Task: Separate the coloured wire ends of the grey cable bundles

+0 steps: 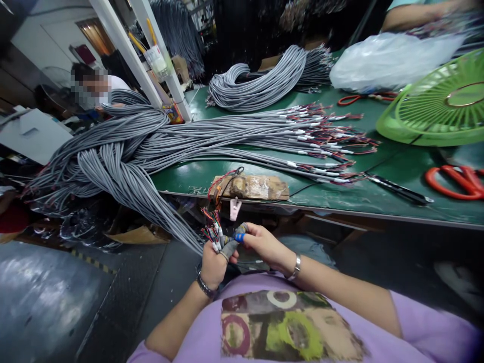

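Observation:
My left hand [214, 263] is closed around a bunch of grey cables [181, 227] just in front of the bench edge. Their stripped ends [212, 229], with white sleeves and red, green and black wires, stick up above that fist. Grey wrapping covers the left thumb. Meeting it from the right, my right hand [262, 243] has thumb and forefinger pinched together, with blue and grey wrapping on the fingers. Whatever lies in this pinch is too small or hidden to make out. A pale pink clip [235, 208] hangs at the bench edge just above the hands.
A wooden block [260, 187] with wires sits on the green bench [189, 185]. Long cables [227, 132] lie across it, beside a coil [260, 83]. To the right are black-handled tweezers or pliers [401, 189], orange scissors [454, 181] and a green fan [442, 101]. Other people work beyond.

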The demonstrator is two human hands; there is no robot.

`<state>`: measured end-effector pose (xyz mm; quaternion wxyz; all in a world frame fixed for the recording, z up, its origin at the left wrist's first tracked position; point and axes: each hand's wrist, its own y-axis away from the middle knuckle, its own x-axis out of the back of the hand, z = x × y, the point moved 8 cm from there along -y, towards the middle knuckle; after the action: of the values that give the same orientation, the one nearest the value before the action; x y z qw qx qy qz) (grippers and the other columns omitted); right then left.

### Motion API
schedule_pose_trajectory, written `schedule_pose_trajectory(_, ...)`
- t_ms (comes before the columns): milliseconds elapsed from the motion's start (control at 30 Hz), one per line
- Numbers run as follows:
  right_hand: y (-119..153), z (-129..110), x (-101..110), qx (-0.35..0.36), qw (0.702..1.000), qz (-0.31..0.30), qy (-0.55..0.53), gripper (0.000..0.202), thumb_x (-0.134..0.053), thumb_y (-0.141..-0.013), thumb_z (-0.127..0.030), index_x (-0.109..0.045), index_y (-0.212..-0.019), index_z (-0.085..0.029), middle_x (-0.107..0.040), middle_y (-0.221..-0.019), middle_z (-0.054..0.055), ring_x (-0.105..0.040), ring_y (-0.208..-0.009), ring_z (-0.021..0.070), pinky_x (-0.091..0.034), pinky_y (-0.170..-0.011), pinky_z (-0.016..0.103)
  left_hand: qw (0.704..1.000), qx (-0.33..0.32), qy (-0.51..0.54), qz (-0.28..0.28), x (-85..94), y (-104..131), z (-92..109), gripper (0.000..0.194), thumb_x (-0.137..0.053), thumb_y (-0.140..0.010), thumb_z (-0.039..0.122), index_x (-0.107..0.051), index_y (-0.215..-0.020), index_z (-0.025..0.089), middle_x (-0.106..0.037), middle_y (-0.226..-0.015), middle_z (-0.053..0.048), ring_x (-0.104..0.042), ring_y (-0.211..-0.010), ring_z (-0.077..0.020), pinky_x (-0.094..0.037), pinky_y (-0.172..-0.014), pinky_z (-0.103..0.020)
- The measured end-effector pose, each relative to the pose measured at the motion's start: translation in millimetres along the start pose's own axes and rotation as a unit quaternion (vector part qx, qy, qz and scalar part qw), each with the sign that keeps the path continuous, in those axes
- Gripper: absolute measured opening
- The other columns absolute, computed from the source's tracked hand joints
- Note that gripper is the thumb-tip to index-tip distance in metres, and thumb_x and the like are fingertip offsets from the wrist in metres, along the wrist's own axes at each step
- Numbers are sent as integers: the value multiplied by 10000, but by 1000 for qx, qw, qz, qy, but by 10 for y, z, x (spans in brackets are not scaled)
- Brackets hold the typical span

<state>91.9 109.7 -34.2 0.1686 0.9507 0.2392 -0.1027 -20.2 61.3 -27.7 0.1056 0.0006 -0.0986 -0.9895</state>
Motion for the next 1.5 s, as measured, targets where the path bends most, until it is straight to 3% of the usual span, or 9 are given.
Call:
schedule_pose_trajectory(200, -3, 91, -73, -67, 990, -24, -120, 256, -712, -597, -332, -512, -626, -173, -449, -496, -63, -398, -481, 70, -320, -495, 212, 999, 15, 36, -1, -4, -23, -36, 382, -745, -646, 487, -605, -599, 135, -593, -505, -5, -509, -426, -90, -415, -429, -202)
schedule_pose_trajectory(400, -7, 80, -66, -66, 989, -19, -135, 256, -727, -597, -309, -519, -621, -162, -439, -478, -68, -379, -462, 55, -311, -469, 192, 997, 17, 74, -2, -7, -32, -29, 347, -731, -679, 451, -608, -602, 136, -580, -486, 4, -496, -414, -82, -408, -431, -197)
schedule_pose_trajectory(600, -13, 158, -117, -128, 973, -87, -174, 257, -730, -605, -283, -506, -664, -172, -532, -562, -46, -433, -470, 58, -387, -461, 184, 994, 36, 89, -44, -28, -23, -50, 367, -751, -641, 467, -599, -593, 135, -579, -482, -2, -499, -413, -91, -411, -420, -205)
schedule_pose_trajectory(733, -40, 205, -157, -155, 963, -126, -179, 244, -727, -604, -277, -516, -665, -170, -520, -538, -53, -452, -461, 57, -409, -461, 180, 992, 63, 65, -88, -67, 1, -76, 381, -757, -630, 467, -594, -567, 127, -575, -470, -9, -487, -391, -83, -397, -406, -201)
schedule_pose_trajectory(867, -78, 207, -176, -145, 966, -132, -170, 249, -748, -584, -258, -527, -636, -156, -513, -519, -49, -449, -458, 54, -388, -447, 171, 989, 81, 52, -108, -98, 18, -83, 368, -779, -598, 447, -608, -580, 121, -564, -452, -4, -472, -368, -84, -386, -383, -206)
schedule_pose_trajectory(1133, -35, 155, 2, -133, 973, -67, -174, 237, -686, -716, -367, -573, -733, -160, -588, -654, -8, -487, -504, 70, -427, -485, 201, 994, 49, 89, -42, -31, -19, -84, 326, -761, -632, 396, -586, -566, 129, -585, -468, -7, -501, -388, -89, -406, -385, -198)
schedule_pose_trajectory(1367, 42, -92, -32, -26, 998, -63, -4, 334, -786, -595, -383, -570, -678, -142, -524, -579, -52, -401, -525, 57, -310, -508, 202, 995, 42, 80, -32, -51, -23, -48, 336, -761, -634, 407, -588, -556, 129, -582, -463, -5, -501, -392, -85, -396, -382, -187)
schedule_pose_trajectory(1500, 33, -111, -45, -11, 999, -52, 8, 344, -774, -589, -407, -557, -645, -146, -520, -561, -52, -397, -524, 66, -300, -511, 216, 997, 40, 70, -16, -38, -7, -53, 347, -759, -632, 421, -596, -555, 124, -577, -461, -5, -503, -394, -86, -407, -393, -191)
